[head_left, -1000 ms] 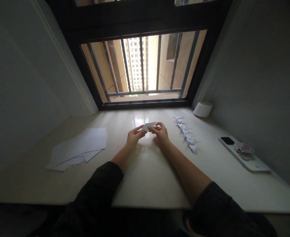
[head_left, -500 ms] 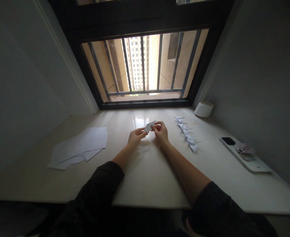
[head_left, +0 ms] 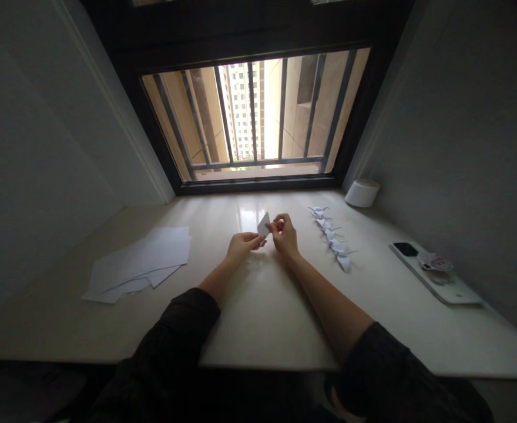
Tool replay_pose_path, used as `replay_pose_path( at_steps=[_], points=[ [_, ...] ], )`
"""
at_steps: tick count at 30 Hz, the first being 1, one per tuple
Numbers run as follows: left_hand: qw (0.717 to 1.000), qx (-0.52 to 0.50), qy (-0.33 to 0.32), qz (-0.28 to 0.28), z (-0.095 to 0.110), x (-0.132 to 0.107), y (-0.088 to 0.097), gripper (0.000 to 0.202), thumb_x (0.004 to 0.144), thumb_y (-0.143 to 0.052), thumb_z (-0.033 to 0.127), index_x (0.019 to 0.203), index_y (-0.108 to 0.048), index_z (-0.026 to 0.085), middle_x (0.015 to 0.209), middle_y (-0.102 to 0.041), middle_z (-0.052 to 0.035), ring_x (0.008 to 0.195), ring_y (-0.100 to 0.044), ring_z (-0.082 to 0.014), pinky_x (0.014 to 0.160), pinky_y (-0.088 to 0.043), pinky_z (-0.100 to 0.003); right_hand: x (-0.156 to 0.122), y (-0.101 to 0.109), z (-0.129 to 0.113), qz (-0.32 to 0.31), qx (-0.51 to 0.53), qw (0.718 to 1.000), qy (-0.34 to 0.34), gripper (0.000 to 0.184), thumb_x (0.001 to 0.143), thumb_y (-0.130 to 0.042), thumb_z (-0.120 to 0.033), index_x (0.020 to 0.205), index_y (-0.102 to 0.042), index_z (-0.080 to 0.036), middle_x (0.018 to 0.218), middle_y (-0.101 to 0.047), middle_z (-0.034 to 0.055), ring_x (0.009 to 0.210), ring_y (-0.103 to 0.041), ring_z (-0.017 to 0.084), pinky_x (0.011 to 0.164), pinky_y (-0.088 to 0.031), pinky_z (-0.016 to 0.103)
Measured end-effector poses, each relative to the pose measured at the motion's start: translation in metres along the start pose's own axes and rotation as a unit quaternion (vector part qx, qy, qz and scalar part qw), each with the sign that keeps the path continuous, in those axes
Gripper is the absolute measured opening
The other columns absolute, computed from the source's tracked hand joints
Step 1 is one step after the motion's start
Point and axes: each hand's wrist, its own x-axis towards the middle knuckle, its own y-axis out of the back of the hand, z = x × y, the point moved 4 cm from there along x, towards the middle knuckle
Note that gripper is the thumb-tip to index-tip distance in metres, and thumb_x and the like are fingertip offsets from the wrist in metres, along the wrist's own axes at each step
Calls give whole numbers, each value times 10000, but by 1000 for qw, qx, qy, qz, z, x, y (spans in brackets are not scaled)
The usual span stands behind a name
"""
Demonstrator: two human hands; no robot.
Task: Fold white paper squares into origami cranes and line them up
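Observation:
A small folded piece of white paper is held up just above the sill, pointed at its top. My left hand pinches its lower end between thumb and fingers. From the other side, my right hand grips the paper's right edge with thumb and forefinger, its other fingers curled. To the right of my hands, several folded paper cranes stand in a slanting row. The fingertips cover part of the paper, so its finer folds cannot be made out.
Loose white paper sheets lie overlapping on the left of the pale sill. A phone with a round grip rests at the right. Near the right wall is a white cylindrical object. A barred window closes off the back.
The folded paper has turned from lying slanted to standing more upright, its tip now up. My left fingers have shifted to its lower end; my right hand stays at its right side.

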Motion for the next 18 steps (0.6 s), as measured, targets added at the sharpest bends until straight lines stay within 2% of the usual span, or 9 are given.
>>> replay_pose_path(
  at_steps=[3,5,9,13,16,18],
  points=[
    [1000,13,3,-9,0,-1,-2,367,607,-736,482,732,-721,137,737,-706,-104,669,-631,-188,625,-461,-285,-2,2,-9,-8,-33,999,24,209,751,-602,-398,808,-467,-249,703,-625,-13,601,-572,167,599,-423,281],
    [1000,3,1,6,1,-1,-2,363,609,-737,475,743,-716,138,739,-703,-106,679,-633,-190,635,-457,-288,-2,2,-13,-17,-37,999,33,192,773,-583,-398,842,-483,-250,720,-637,-6,625,-582,171,627,-428,291],
    [995,-37,-11,93,5,-2,6,370,620,-726,479,785,-698,149,793,-695,-98,777,-636,-203,655,-452,-281,-1,-3,-13,-48,8,998,29,279,783,-576,-428,978,-489,-250,752,-652,3,686,-606,178,670,-451,310],
    [983,-51,-37,174,10,-3,18,350,619,-719,485,754,-673,165,773,-665,-54,796,-609,-187,654,-441,-264,-5,-15,-11,-132,67,989,2,388,687,-683,-431,962,-479,-249,740,-661,-9,703,-628,181,684,-472,323],
    [980,-56,-40,185,11,-3,21,334,615,-719,481,721,-654,171,741,-641,-30,746,-583,-160,644,-422,-255,-10,-21,-12,-174,95,980,-6,368,672,-701,-417,915,-480,-249,752,-680,-6,726,-644,183,716,-477,336],
    [982,-60,-33,175,10,-2,20,330,605,-725,476,703,-644,171,720,-628,-23,730,-571,-153,638,-409,-251,-12,-23,-11,-177,103,979,-13,339,675,-700,-414,882,-490,-245,754,-686,-1,725,-649,183,717,-480,335]
  ],
)
